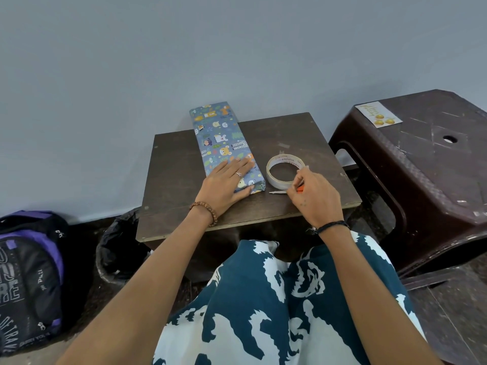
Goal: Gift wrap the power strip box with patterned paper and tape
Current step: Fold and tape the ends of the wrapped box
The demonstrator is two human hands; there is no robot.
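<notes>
The box (pixel 224 143) lies on the small table (pixel 179 164), already covered in patterned paper, with the left hand (pixel 226 183) flat on its near end. The right hand (pixel 313 196) pinches at the tape roll (pixel 285 169) just beside it, fingers curled, over an orange-handled tool (pixel 286 191). I'd say taping the ends is what's left.

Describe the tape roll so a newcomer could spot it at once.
On the small dark brown wooden table, look right of the long box wrapped in blue animal-print paper. The whitish tape roll lies flat there, the only ring-shaped thing, just ahead of the right hand.
</notes>
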